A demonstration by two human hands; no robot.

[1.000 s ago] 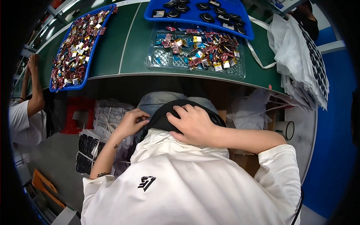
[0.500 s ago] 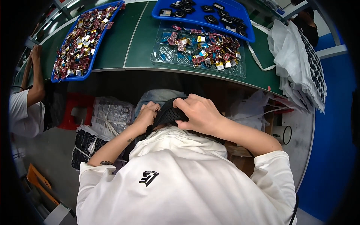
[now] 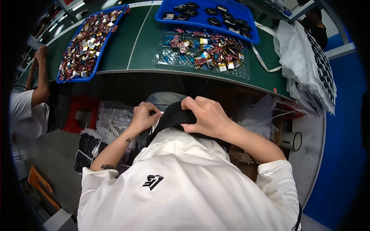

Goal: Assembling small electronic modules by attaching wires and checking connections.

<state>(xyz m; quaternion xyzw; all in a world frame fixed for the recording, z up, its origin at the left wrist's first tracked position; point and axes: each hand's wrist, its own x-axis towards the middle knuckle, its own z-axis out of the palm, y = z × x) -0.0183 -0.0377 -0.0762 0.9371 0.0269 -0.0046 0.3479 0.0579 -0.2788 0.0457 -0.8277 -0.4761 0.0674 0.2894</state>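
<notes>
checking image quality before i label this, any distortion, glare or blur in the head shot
Head view: strong fisheye bend, the green table edge curves and black corners ring the frame; lighting even and bright, faint sheen on the clear tray; both hands, left and right, look sharp on the black strap; dim, shadowed under the table.

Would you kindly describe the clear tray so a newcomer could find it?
Start at the green table. Near its front edge, just below the blue tray of black round parts, lies the clear tray. Unlike both blue trays, it is see-through and gridded, holding small colourful pieces.
</notes>
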